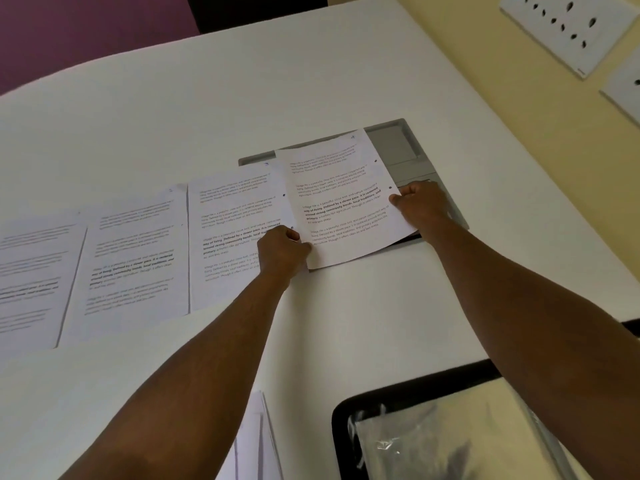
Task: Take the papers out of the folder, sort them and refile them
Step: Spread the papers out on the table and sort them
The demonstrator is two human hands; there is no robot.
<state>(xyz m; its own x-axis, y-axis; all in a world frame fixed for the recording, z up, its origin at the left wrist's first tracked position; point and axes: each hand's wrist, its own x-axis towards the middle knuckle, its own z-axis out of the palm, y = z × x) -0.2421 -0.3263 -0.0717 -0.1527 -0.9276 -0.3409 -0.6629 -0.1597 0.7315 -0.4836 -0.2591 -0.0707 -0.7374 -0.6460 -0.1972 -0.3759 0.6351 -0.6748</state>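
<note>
While both hands' fingers pinch one printed sheet [343, 202], three others, apparently, lie leftward.

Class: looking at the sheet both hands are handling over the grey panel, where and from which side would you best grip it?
Grip the sheet at its two long side edges, as the left hand and right hand do now. It is thin and floppy, and its near edge lifts off the table, so opposite pinches probably keep it flat.

Soft, even daylight fills the room, and the white counter [346, 81] looks bright without harsh glare. The sheets at the far left [31, 271] smear into blur and straight edges bow with the wide lens. The plastic sleeve [450, 438] catches a dull sheen.
</note>
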